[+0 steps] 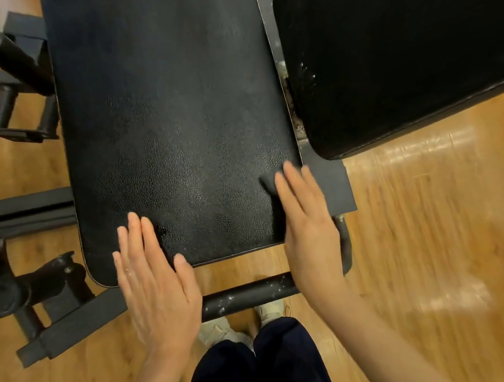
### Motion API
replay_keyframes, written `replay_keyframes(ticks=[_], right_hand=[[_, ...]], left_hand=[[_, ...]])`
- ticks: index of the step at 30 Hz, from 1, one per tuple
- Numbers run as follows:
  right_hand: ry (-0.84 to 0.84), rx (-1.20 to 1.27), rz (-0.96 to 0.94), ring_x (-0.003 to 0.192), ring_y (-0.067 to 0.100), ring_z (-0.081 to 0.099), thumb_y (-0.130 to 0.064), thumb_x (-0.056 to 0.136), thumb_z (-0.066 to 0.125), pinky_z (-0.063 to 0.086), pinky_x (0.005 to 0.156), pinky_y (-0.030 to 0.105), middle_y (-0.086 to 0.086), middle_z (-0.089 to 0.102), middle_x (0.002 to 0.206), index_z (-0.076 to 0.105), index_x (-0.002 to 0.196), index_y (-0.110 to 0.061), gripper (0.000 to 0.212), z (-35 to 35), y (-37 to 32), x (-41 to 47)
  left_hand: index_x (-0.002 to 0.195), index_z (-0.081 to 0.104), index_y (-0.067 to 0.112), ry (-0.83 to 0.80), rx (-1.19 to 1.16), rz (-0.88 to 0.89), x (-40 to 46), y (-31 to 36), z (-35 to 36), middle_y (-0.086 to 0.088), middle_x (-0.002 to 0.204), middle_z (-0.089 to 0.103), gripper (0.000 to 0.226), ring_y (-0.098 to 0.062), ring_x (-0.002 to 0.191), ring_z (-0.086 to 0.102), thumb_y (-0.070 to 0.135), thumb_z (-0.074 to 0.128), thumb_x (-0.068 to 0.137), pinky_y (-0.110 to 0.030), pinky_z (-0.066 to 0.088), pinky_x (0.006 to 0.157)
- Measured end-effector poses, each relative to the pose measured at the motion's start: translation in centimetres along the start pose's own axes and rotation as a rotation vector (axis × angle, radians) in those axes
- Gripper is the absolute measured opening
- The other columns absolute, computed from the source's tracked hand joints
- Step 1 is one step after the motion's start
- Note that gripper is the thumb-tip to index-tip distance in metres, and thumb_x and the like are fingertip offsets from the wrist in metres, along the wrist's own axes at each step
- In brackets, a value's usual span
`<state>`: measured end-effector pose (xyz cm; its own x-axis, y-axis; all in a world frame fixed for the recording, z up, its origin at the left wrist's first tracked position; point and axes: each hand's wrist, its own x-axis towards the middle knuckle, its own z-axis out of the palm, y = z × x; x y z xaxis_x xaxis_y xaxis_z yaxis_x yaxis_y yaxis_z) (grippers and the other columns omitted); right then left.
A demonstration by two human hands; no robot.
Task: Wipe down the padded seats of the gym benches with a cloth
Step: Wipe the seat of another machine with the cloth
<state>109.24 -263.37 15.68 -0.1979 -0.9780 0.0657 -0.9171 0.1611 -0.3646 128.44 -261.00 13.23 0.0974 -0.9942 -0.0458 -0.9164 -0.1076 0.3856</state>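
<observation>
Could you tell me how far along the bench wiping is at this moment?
Done: cannot tell; no pad looks visibly wiped. In hand: the right hand presses a dark cloth on the near pad; the left hand rests flat. Left: probably the neighbouring pad.

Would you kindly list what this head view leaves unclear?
- Cloth: mostly hidden under the right hand; only a dark corner shows.
- Padded seat: far end cut off by the top edge.
- Second pad: cut off at the right edge.
- Floor: motion-blurred.
</observation>
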Motion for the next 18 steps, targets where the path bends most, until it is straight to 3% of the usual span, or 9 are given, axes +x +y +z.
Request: replay_keyframes(ticks=[2, 6, 8, 13, 15, 18], right_hand=[[0.011, 0.049, -0.038, 0.142, 0.029, 0.036, 0.019, 0.080, 0.061, 0.034, 0.104, 0.026, 0.009, 0.045, 0.150, 0.050, 0.140, -0.006, 0.066, 0.5, 0.6, 0.8], [0.074, 0.100, -0.014, 0.138, 0.032, 0.042, 0.014, 0.086, 0.056, 0.016, 0.109, 0.016, 0.013, 0.050, 0.145, 0.055, 0.135, -0.003, 0.052, 2.2, -0.1, 7.6], [0.070, 0.145, -0.035, 0.139, 0.030, 0.040, 0.012, 0.089, 0.054, 0.014, 0.114, 0.015, 0.012, 0.049, 0.146, 0.054, 0.137, -0.003, 0.050, 2.2, 0.3, 6.5], [-0.083, 0.230, -0.205, 0.144, 0.024, 0.033, 0.010, 0.090, 0.044, 0.021, 0.120, 0.026, 0.008, 0.046, 0.147, 0.054, 0.137, -0.005, 0.050, -0.7, 2.4, -3.1], [-0.100, 0.255, -0.233, 0.141, 0.025, 0.037, 0.013, 0.088, 0.049, 0.025, 0.120, 0.028, 0.009, 0.050, 0.145, 0.057, 0.135, -0.006, 0.051, -0.2, 2.5, 0.1], [-0.057, 0.254, -0.207, 0.138, 0.030, 0.043, 0.004, 0.093, 0.052, 0.026, 0.119, 0.042, 0.009, 0.055, 0.141, 0.061, 0.131, -0.007, 0.041, 1.2, 0.9, 6.9]], left_hand=[[0.158, 0.015, 0.004, 0.004, -0.002, -0.001, 0.0, 0.0, 0.0, -0.007, 0.168, 0.009, 0.062, -0.022, 0.155, 0.002, 0.024, 0.028, 0.100, -0.047, 0.007, 0.126], [0.157, 0.016, 0.003, 0.017, 0.000, 0.013, 0.0, 0.0, 0.1, -0.008, 0.167, 0.009, 0.061, -0.022, 0.155, 0.002, 0.022, 0.029, 0.101, -0.044, 0.005, 0.126], [0.157, 0.015, 0.003, 0.014, 0.009, 0.020, -0.1, 0.0, 0.1, -0.009, 0.167, 0.009, 0.061, -0.022, 0.155, 0.002, 0.022, 0.029, 0.101, -0.044, 0.004, 0.126], [0.158, 0.015, 0.004, 0.016, 0.004, 0.010, -0.1, -0.1, 0.1, -0.008, 0.168, 0.009, 0.061, -0.022, 0.155, 0.002, 0.023, 0.030, 0.101, -0.045, 0.005, 0.126], [0.158, 0.014, 0.005, 0.009, 0.012, 0.006, 0.0, -0.1, 0.0, -0.007, 0.168, 0.008, 0.061, -0.021, 0.155, 0.001, 0.024, 0.029, 0.101, -0.043, 0.003, 0.126], [0.158, 0.014, 0.005, 0.006, 0.016, 0.019, -0.1, -0.1, -0.1, -0.008, 0.168, 0.008, 0.061, -0.021, 0.155, 0.001, 0.024, 0.028, 0.102, -0.041, 0.001, 0.126]])
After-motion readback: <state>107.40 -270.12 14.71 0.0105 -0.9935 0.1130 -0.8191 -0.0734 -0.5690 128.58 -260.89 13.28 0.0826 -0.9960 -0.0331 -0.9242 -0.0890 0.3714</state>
